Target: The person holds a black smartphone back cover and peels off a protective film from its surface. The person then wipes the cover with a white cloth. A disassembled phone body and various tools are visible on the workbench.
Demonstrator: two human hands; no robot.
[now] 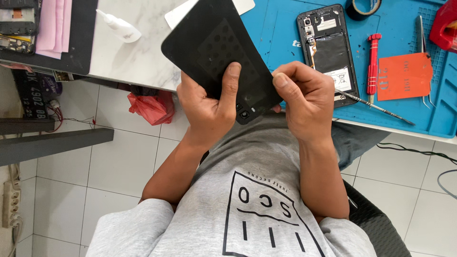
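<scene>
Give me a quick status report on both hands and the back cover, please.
Left hand gripping black back cover, thumb across it. Right hand pinching cover's right edge. Opened phone on blue mat beyond; nothing between.

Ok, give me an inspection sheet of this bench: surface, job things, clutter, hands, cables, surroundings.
Surface: blue work mat on a white marble top.
Job's things: black back cover, held up; opened phone on the mat.
Clutter: red screwdriver, orange card, tape roll, white glue bottle.
Hands: left hand grips the cover; right hand pinches its edge.
Cables: black cable on the floor.
Surroundings: white floor tiles, red bag.
</scene>
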